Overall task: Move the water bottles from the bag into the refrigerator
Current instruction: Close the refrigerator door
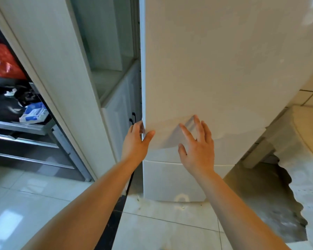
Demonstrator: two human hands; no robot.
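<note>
A tall white refrigerator [215, 60] fills the middle and right of the head view, its doors closed. My left hand [136, 141] grips the left edge of the upper door near its lower corner, fingers curled behind the edge and thumb on the front. My right hand [197, 150] is raised in front of the door with fingers spread and straight, at or just off its surface. A lower door [170, 181] sits below my hands. No water bottles and no bag are in sight.
A pale cabinet [61, 87] stands left of the refrigerator with a narrow gap between. Further left, dark metal shelves [25, 127] carry a red plastic bag [2, 60] and a blue-white packet [34, 112]. A torn cloth-covered surface [296, 159] is at the right; tiled floor below.
</note>
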